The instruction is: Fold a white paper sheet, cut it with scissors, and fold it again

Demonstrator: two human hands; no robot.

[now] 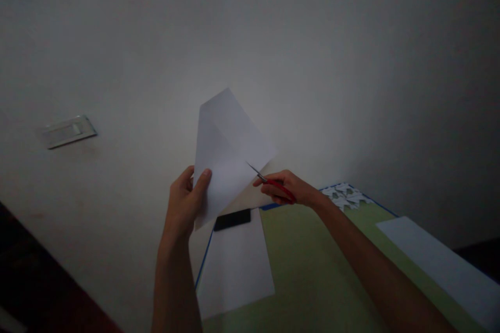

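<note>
In front of the wall (pixel 297 52), the left hand (pixel 183 200) pinches a sheet of paper (pixel 224 151) at its left edge while the right hand (pixel 297 186) grips red-handled scissors (pixel 278 186); probably light, bendy and easily creased or torn, the paper is best held near an edge.

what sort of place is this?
Indoors, possibly a room in a home: a pale wall with what looks like a switch plate, and a green-topped table bearing white paper sheets.
</note>
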